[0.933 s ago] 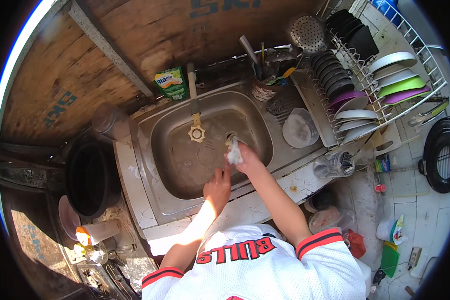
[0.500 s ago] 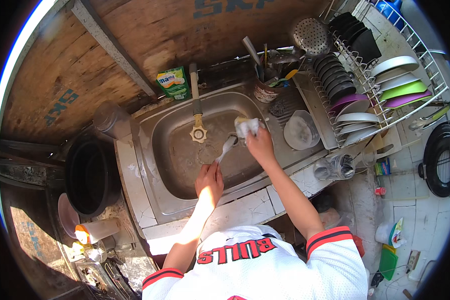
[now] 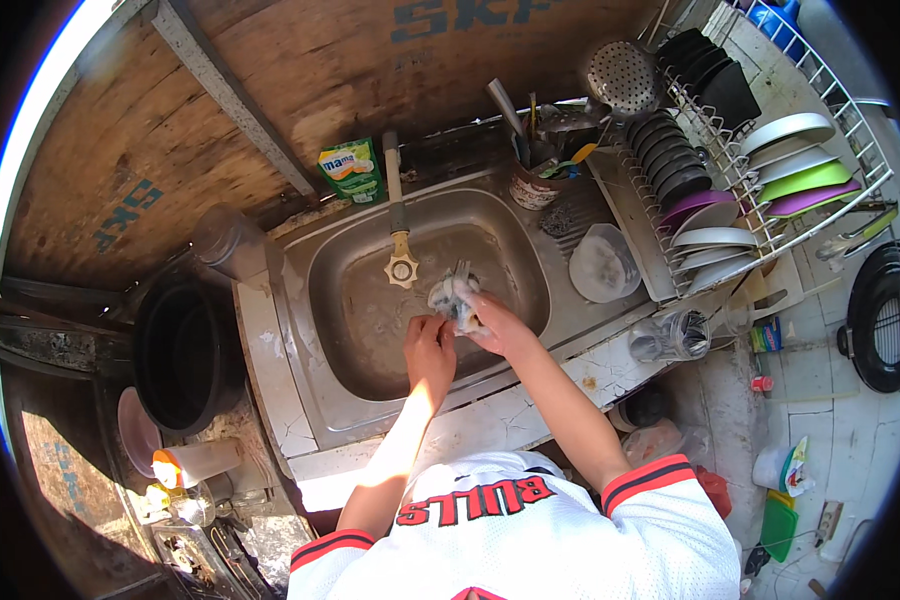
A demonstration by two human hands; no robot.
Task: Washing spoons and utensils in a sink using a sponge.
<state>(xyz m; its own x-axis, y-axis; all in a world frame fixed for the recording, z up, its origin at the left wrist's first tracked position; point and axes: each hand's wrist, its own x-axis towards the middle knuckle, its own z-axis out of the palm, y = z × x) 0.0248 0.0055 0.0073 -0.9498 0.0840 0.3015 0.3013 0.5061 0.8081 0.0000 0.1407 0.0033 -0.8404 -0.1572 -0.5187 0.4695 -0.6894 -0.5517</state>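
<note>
Over the steel sink basin [image 3: 370, 345], my two hands are close together. My right hand [image 3: 492, 325] is closed around a foamy sponge [image 3: 448, 292], which is wrapped over the spoon. On the left, my left hand [image 3: 430, 350] has its fingers closed at the spoon's handle end. Suds and the fingers hide most of the spoon now. Just beyond the hands, a tap with a pale star-shaped handle [image 3: 401, 268] hangs over the basin.
Right of the basin lie a cloudy plastic bowl [image 3: 603, 264] and a dark scouring pad [image 3: 556, 221]. Behind them stands a utensil pot [image 3: 533, 190]. A wire dish rack [image 3: 875, 165] holds plates and bowls. A green pouch [image 3: 354, 172] and black tub [image 3: 182, 350] stand left.
My right hand has brought the sponge down and left onto the spoon, covering it. My left hand has shifted slightly right, still gripping the handle.
</note>
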